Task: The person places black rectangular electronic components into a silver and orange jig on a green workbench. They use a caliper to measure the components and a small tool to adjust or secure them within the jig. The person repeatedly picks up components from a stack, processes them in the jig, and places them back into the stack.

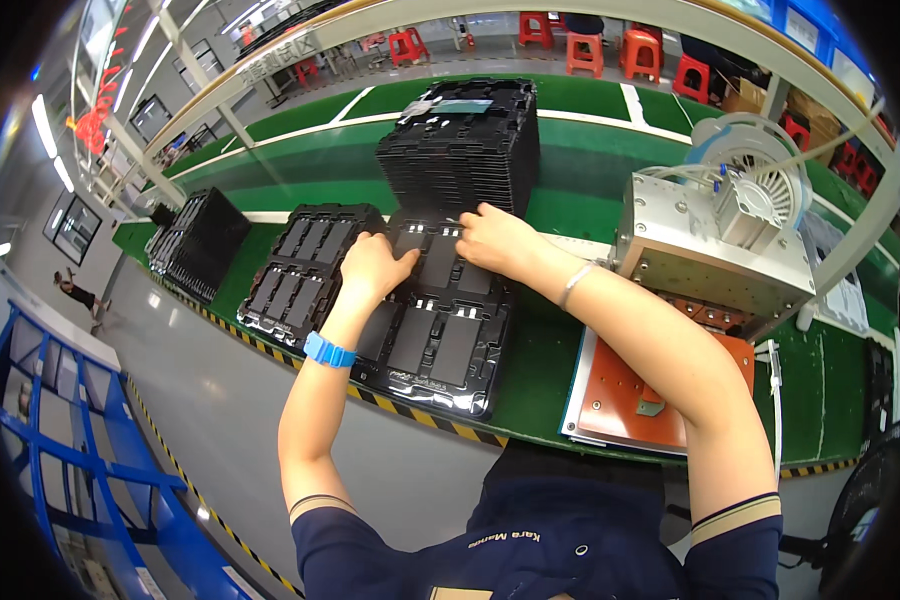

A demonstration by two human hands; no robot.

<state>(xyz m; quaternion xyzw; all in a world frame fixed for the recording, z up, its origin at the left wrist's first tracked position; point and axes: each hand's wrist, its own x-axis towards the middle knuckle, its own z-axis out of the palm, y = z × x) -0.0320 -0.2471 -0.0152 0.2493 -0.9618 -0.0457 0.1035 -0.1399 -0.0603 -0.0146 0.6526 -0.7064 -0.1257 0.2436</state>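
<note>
In front of me lies a black plastic tray (478, 392) with several flat dark grey rectangular pieces in its pockets. One such piece (454, 347) sits in the near right pocket. My left hand (372, 268) is over the tray's far left part, thumb stretched to the right and apart from the bent fingers. My right hand (500, 242) is over its far right part, fingers bent close together at the far end of a pocket. Whatever they grip is hidden. A second tray (300, 262) with similar pieces lies to the left.
Behind the tray rises a tall stack of black trays (460, 165); another stack (198, 245) stands at the far left. On the right is a metal machine (710, 245) over an orange plate (630, 390). Everything rests on a green bench (535, 390) edged with yellow-black tape.
</note>
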